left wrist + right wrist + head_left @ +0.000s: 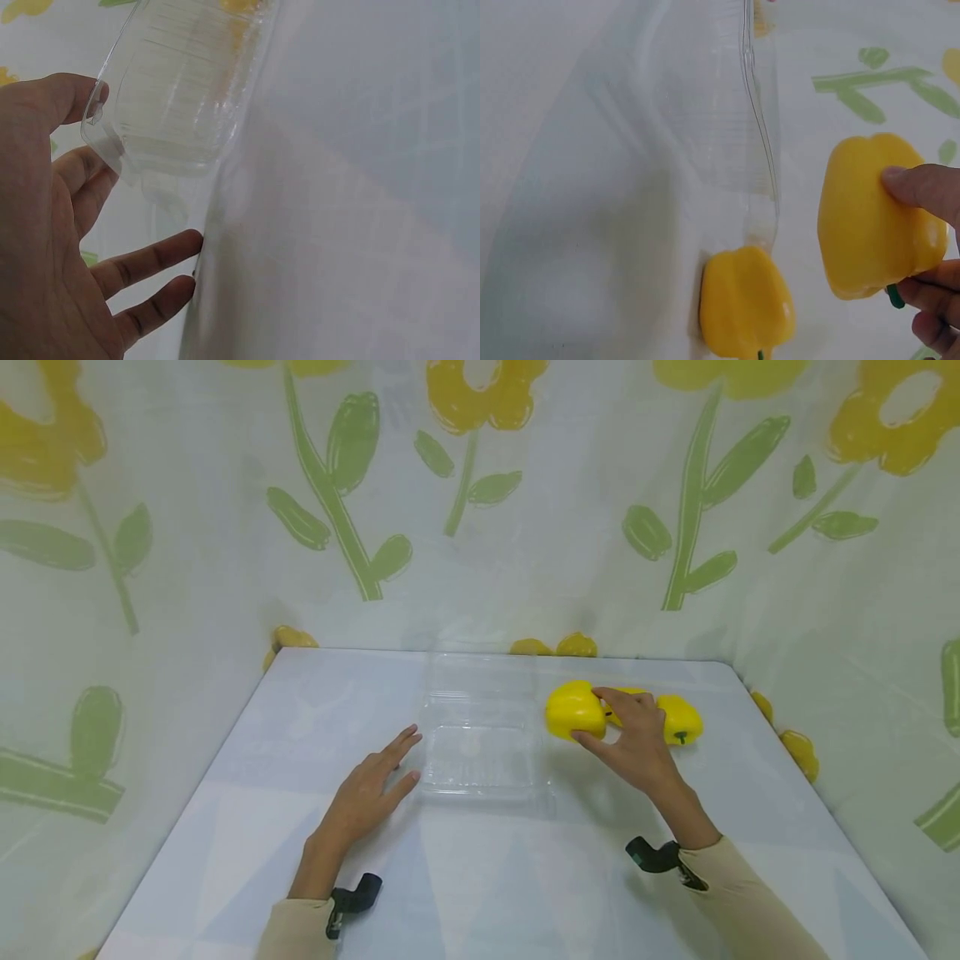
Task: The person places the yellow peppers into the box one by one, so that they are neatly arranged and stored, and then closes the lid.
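Note:
My right hand [637,739] pinches a yellow bell pepper [574,710] between thumb and fingers, just right of a clear plastic clamshell container [480,756]. In the right wrist view the held pepper [870,217] is above the table, its green stem near the fingers. Another yellow pepper [679,720] lies beyond the hand, with more yellow [630,692] partly hidden behind the fingers. My left hand [367,797] is at the container's left side, fingers loosely extended. In the left wrist view its thumb is right at the rim of the container [172,90].
The container's lid [480,675] stands folded back toward the rear edge of the white table [337,693]. A flower-printed curtain [540,560] surrounds the table at the back and sides. Black wrist cameras [356,895] sit at both sleeves.

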Demonstrator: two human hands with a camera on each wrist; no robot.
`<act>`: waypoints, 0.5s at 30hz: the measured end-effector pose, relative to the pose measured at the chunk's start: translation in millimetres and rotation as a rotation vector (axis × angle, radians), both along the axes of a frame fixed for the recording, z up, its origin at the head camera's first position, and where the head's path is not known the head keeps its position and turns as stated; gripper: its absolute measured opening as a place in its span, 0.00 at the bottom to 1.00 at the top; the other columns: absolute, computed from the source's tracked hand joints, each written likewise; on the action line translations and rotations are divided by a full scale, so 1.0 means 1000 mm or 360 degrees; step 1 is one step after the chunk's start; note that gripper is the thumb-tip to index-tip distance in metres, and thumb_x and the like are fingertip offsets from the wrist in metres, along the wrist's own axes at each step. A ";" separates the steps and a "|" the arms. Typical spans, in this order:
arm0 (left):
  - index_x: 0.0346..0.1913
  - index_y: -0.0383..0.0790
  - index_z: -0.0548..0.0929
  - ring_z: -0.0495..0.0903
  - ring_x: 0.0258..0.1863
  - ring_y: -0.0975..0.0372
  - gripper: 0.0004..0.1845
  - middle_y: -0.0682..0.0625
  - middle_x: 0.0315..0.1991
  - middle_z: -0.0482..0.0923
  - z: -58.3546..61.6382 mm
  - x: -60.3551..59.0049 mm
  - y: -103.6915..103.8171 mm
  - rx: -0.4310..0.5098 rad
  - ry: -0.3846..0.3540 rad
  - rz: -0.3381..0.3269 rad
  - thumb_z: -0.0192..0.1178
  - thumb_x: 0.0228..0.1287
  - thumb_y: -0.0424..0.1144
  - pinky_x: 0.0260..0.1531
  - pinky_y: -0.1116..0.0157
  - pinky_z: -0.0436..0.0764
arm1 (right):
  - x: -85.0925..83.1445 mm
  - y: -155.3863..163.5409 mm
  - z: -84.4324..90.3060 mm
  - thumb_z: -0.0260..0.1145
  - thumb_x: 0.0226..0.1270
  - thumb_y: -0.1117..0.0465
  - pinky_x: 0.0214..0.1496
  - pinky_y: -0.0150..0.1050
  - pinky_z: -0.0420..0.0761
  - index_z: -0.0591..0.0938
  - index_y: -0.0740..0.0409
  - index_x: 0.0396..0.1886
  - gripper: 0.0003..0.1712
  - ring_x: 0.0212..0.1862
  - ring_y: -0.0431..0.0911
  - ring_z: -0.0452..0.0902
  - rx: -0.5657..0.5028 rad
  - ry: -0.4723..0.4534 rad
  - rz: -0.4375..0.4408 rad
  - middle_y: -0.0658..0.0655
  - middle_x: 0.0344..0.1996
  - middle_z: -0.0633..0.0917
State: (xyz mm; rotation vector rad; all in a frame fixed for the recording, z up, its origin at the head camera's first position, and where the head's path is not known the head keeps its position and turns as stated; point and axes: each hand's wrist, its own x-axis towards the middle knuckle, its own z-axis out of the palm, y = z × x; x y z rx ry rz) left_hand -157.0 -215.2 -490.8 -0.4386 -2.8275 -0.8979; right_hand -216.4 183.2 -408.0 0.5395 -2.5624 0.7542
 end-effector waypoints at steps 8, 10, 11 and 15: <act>0.79 0.56 0.59 0.76 0.55 0.58 0.33 0.67 0.78 0.49 -0.001 -0.002 0.000 0.0000 -0.0031 0.0013 0.52 0.75 0.56 0.56 0.47 0.74 | -0.002 -0.017 -0.002 0.81 0.50 0.51 0.47 0.55 0.61 0.79 0.59 0.61 0.38 0.50 0.56 0.67 0.0006 -0.0033 0.0036 0.60 0.57 0.82; 0.79 0.56 0.59 0.75 0.55 0.58 0.33 0.66 0.78 0.50 0.000 -0.002 0.000 -0.0001 -0.0030 0.0016 0.52 0.75 0.56 0.55 0.47 0.74 | -0.002 -0.021 -0.002 0.80 0.50 0.51 0.47 0.54 0.60 0.79 0.58 0.60 0.38 0.49 0.55 0.66 0.0009 -0.0058 0.0039 0.59 0.56 0.82; 0.79 0.56 0.59 0.75 0.55 0.58 0.33 0.67 0.78 0.50 0.000 -0.002 0.000 -0.0001 -0.0034 0.0021 0.52 0.75 0.56 0.55 0.47 0.74 | -0.002 -0.023 -0.002 0.79 0.50 0.51 0.47 0.53 0.60 0.79 0.58 0.60 0.38 0.49 0.55 0.66 0.0013 -0.0070 0.0040 0.59 0.56 0.82; 0.79 0.57 0.59 0.75 0.55 0.58 0.33 0.66 0.78 0.50 0.001 -0.001 0.000 -0.0003 -0.0040 0.0027 0.54 0.75 0.54 0.54 0.47 0.74 | -0.003 -0.032 -0.003 0.80 0.49 0.51 0.46 0.52 0.59 0.79 0.59 0.60 0.37 0.49 0.54 0.66 0.0019 -0.0068 0.0060 0.59 0.55 0.83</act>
